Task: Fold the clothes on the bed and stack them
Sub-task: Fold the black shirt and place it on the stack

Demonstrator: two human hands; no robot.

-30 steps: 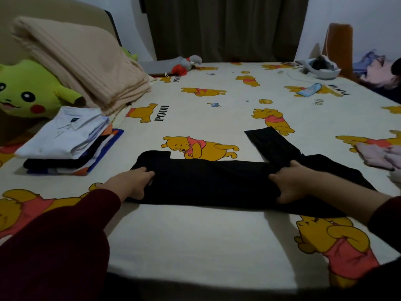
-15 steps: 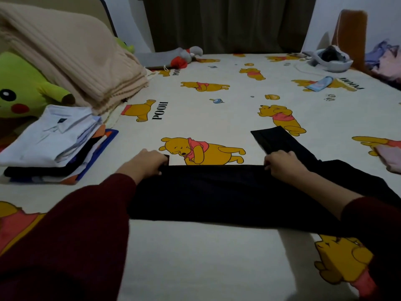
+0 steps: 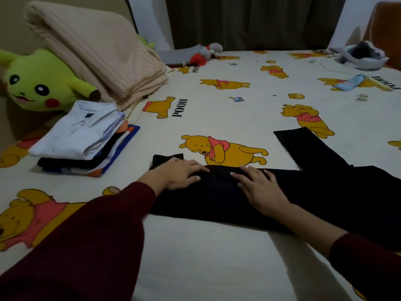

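Both hands lying flat, fingers straight: left hand (image 3: 180,173), right hand (image 3: 259,187) pressing black pants (image 3: 303,192) on near bed (image 3: 206,246). Folded pile (image 3: 80,137) waiting far left. Pants half folded, stacking left.

Black trousers (image 3: 282,192) lie on a cream bed sheet (image 3: 217,246) printed with yellow bears in red shirts; maroon sleeves (image 3: 86,246), a lime-green plush toy (image 3: 41,83), a beige blanket (image 3: 97,55).
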